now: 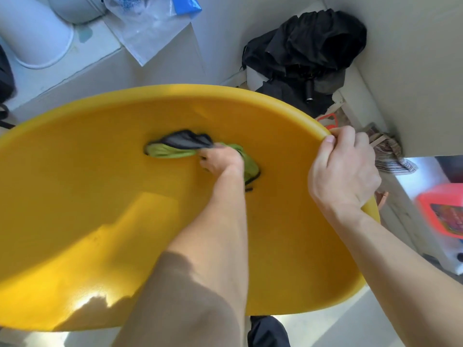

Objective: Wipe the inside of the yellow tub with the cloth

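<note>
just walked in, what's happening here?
A person is wiping out a yellow tub. The left hand grips a green and grey cloth against the tub's inner surface, while the right hand holds the rim at the right. How much is already wiped cannot be told.

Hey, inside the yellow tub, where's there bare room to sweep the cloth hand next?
Widest bare stretch: left of the cloth, out to the left rim of the yellow tub, and the sunlit patch left of the forearm. Tighter between the left hand and the right hand gripping the rim.
</note>
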### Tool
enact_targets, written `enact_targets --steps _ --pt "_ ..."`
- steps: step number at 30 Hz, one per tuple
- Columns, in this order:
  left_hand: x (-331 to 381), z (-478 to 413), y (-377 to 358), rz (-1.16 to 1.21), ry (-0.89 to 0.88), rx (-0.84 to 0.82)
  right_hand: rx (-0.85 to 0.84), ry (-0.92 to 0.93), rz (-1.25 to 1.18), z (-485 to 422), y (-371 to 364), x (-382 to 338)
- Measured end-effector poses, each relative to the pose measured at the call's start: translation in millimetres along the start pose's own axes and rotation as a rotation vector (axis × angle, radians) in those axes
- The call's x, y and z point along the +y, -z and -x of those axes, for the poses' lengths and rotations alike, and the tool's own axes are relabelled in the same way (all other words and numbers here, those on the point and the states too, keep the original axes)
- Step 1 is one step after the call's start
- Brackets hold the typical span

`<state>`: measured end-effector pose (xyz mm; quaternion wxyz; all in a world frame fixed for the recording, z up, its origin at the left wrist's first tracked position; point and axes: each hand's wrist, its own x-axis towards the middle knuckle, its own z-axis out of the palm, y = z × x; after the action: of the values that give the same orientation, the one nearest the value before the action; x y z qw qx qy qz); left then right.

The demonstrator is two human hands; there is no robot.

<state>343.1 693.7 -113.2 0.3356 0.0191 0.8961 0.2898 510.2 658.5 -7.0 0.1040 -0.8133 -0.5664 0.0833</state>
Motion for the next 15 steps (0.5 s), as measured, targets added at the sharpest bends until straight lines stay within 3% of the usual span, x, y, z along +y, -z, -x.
enact_targets --steps 6,8,12,15 --pt "-114 116 -14 -0.459 -0.227 -0.522 0.032 0.038 0.034 1 -3 1" --pt "-124 116 5 -0.441 -0.217 -0.601 0.041 0.062 0.023 2 -2 1" --pt "-66 68 44 0.126 0.068 -0.458 0.052 0.176 -0.030 7 2 3" --pt "16 7 83 0.469 0.104 -0.168 0.098 0.354 -0.104 23 5 -5"
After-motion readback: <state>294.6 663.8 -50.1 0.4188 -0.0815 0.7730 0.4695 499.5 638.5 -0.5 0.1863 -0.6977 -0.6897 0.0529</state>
